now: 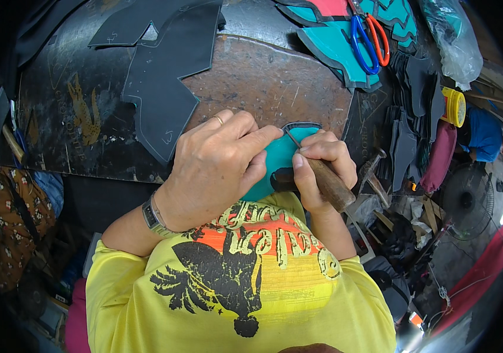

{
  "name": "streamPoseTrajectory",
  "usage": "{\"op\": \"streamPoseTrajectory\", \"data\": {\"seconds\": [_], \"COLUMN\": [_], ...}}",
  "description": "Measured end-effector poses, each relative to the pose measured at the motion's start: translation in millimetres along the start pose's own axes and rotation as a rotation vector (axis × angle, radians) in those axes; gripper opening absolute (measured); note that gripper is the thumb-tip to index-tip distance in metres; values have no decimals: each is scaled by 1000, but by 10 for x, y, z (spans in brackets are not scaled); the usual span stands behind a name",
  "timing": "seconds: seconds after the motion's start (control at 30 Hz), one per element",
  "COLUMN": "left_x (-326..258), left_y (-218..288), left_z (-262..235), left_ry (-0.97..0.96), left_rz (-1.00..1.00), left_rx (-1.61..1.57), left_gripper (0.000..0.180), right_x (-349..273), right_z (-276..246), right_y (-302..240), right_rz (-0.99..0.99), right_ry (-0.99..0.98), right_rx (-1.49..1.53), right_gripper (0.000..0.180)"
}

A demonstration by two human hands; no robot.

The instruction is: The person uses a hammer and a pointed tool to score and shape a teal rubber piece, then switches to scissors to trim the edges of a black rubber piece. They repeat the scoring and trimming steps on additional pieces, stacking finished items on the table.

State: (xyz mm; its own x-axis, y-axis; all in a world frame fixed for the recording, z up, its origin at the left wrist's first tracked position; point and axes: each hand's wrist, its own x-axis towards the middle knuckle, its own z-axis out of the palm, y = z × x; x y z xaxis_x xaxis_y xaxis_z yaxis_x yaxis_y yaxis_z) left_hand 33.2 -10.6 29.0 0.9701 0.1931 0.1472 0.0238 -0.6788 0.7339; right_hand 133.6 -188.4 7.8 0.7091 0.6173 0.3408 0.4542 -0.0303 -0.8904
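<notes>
A teal piece with a black edge lies at the near edge of the bench, in front of my body. My left hand is closed on its far edge, the index finger and thumb pressing there. In my right hand is a wooden-handled awl. Its thin metal shaft slants up and left to the black edge, close beside my left index fingertip. The exact contact of the tip is hard to make out. A dark rounded shape shows under the teal piece, partly hidden.
Large black cut panels lie to the left on the bench. Blue-and-orange-handled scissors rest on teal pieces at the far right. A hammer, stacked black pieces and a yellow tub are on the right.
</notes>
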Motion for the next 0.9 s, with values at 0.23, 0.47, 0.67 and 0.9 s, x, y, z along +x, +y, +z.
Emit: {"op": "streamPoseTrajectory", "data": {"seconds": [0.23,0.47,0.67,0.9], "left_x": [1,9,9,2], "left_y": [11,15,17,18], "left_z": [-8,-9,-11,-3], "left_ry": [1,9,1,8], "left_rz": [-8,-1,-5,6], "left_rx": [14,13,14,25], "left_gripper": [30,30,31,31], "right_x": [2,3,13,26], "right_z": [12,13,17,18], "right_y": [31,16,27,-3], "right_rz": [-3,-4,-19,-28], "right_ry": [41,15,48,8], "right_rx": [39,5,23,-35], "right_gripper": [16,16,16,16]}}
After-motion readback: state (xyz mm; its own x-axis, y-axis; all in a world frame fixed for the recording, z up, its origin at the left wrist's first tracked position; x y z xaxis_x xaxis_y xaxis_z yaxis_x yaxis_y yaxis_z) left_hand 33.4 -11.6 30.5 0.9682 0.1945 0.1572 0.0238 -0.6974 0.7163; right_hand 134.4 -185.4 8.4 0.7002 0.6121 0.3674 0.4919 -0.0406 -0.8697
